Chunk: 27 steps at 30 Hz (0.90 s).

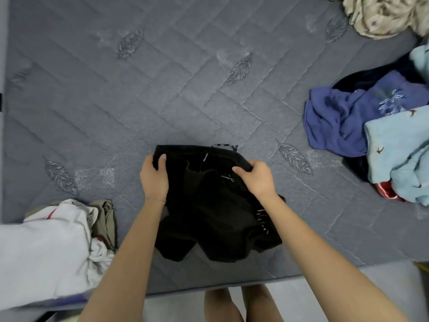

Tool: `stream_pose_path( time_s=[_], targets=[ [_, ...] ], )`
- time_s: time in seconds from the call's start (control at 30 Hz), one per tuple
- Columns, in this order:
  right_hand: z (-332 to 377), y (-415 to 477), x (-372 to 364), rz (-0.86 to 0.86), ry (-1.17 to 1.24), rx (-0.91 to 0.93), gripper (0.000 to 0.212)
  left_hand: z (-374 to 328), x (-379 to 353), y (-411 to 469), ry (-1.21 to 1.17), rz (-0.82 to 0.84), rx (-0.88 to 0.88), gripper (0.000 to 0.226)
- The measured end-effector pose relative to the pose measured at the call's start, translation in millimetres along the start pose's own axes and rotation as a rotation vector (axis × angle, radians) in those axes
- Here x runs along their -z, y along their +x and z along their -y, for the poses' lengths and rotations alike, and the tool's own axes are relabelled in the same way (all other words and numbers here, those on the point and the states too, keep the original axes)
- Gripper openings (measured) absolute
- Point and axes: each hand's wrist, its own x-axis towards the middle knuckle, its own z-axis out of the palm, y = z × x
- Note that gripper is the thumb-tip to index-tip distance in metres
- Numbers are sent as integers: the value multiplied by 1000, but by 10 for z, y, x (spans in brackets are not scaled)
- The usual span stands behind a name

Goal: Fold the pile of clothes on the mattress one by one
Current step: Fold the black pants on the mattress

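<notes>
Gripping one garment (209,219): left hand (154,180), right hand (258,180).

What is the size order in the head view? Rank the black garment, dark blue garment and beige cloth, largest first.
1. black garment
2. dark blue garment, partly covered
3. beige cloth, farther off and cut by the frame, so unsure
</notes>
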Motion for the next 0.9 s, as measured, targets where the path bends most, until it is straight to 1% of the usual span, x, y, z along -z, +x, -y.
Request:
stream_pose_path(
  time_s=[0.07, 0.17, 0.27, 0.43, 0.6, 0.73, 0.8, 0.9],
  targets=[
    [247, -148, 170, -44, 4, 43, 30, -267, 148, -98, -18, -28, -53, 21],
    [594, -403, 415, -66, -36, 110, 34, -647, 363, -275, -34, -57, -124, 15],
    [836, -638, 696, -104, -70, 164, 35, -960, 633, -392, -64, -111, -190, 16],
    [1083, -897, 1049, -158, -72, 241, 39, -1233, 934, -444, -95, -111, -213, 17],
    [1192, -1038, 1128, -232, -153, 363, 27, -1285, 1026, -580, -120, -105, -184, 21],
    [1094, -1076, 1161, -359, -169, 476, 15, -1216, 1094, -758, -150, -126, -282, 17],
    [1008, -1057, 1134, -385, -162, 452, 15, -1130, 1079, -800, -122, -87, -291, 14],
    [863, -970, 1060, -293, -82, 319, 13, -980, 1010, -814, -74, 4, -204, 14]
  ],
)
